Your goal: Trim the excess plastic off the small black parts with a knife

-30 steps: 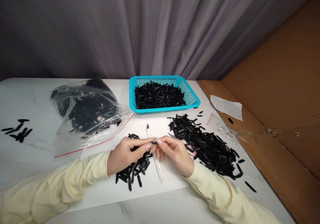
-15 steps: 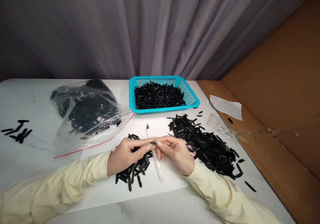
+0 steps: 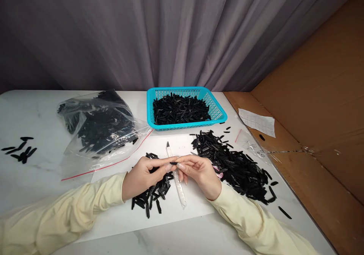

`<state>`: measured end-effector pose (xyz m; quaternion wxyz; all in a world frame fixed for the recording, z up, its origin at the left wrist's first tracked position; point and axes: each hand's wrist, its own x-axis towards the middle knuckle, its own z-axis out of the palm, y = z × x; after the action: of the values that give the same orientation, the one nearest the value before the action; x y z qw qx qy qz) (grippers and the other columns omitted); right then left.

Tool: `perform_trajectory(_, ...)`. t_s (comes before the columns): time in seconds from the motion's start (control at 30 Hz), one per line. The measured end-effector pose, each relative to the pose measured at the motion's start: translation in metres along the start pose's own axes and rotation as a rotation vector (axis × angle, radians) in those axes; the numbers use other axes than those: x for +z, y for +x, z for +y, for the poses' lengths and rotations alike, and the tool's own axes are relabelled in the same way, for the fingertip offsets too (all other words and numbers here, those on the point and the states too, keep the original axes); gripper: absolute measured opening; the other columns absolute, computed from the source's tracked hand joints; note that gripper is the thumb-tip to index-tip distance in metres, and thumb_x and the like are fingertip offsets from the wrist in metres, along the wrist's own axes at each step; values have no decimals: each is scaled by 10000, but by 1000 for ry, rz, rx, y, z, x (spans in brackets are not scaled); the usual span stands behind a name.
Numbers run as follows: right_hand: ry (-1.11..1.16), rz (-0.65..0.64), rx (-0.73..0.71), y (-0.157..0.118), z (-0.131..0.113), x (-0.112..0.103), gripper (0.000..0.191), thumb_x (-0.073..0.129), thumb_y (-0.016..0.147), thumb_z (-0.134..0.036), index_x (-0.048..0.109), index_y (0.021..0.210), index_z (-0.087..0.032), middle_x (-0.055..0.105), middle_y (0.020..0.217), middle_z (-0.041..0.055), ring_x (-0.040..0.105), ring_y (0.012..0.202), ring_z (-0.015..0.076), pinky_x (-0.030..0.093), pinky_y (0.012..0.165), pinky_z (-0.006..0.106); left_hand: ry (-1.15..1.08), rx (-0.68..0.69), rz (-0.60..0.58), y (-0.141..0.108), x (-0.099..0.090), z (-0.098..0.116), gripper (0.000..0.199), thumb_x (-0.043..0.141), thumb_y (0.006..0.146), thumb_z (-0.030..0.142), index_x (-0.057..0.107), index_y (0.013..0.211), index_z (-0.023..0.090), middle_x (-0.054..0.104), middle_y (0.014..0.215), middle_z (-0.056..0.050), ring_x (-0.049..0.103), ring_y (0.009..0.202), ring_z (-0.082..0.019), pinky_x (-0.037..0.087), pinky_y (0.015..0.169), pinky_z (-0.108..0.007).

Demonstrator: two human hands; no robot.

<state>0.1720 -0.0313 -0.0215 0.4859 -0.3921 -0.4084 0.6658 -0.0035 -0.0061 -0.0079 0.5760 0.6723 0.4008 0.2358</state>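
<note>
A small, slim black piece is pinched between the fingertips of both hands, over the white sheet. My left hand grips its left end and my right hand its right end, thumbs facing me. Beneath my left hand spreads a small pile of similar black pieces, partly covered by it. A craft knife with a white handle lies under my fingertips, blade pointing away. To the right of my right hand is a larger heap of black pieces, with a pink-handled tool partly buried there.
A turquoise basket of black pieces stands at the back. Left of it lies a clear zip bag full of them. Loose pieces lie far left. A paper slip rests on the cardboard at right.
The black piece has shifted slightly between my fingertips and shows a little more. Both hands stay in nearly the same place.
</note>
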Motion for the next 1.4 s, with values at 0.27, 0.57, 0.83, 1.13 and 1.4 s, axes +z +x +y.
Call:
perform_trajectory(0.27, -213, 111, -124, 11, -28, -8, 199, 673, 730, -307, 655, 819, -130, 682, 715, 72, 541, 505, 108, 414, 436, 224, -1, -19, 8, -2, -1, 3, 515, 494, 827, 303, 432, 1301, 113, 332, 485, 82, 301, 441, -69, 271, 436, -187)
perform_trajectory(0.57, -1277, -27, -620, 58, -83, 4, 173, 579, 779, -117, 630, 940, -154, 636, 931, 94, 557, 844, 225, 441, 763, 380, -15, 32, 1, -1, 0, 2, 597, 504, 823, 224, 242, 1353, 141, 322, 473, 113, 321, 453, -82, 290, 493, -193)
perform_trajectory(0.83, -1165, -407, -503, 18, -43, 36, 137, 533, 791, -52, 616, 783, -161, 623, 812, 62, 570, 775, 175, 471, 693, 280, 1, 128, 69, 1, 1, -8, 652, 527, 689, 92, 328, 1307, 153, 592, 932, -49, 559, 834, -169, 415, 813, -279)
perform_trajectory(1.13, -946, -152, -473, 12, -33, 27, 150, 527, 829, -147, 628, 726, -185, 607, 728, 48, 566, 706, 170, 450, 647, 290, 20, 56, 29, 0, 1, -2, 591, 553, 746, 186, 340, 1295, 137, 444, 525, 71, 400, 496, -100, 337, 494, -199)
perform_trajectory(1.4, -452, 89, -163, -4, -21, 8, 165, 620, 788, -327, 649, 740, -172, 626, 630, 34, 560, 532, 143, 462, 520, 276, -195, 56, -49, -2, 2, -6, 525, 493, 850, 361, 342, 1308, 152, 385, 462, 95, 316, 414, -66, 279, 430, -175)
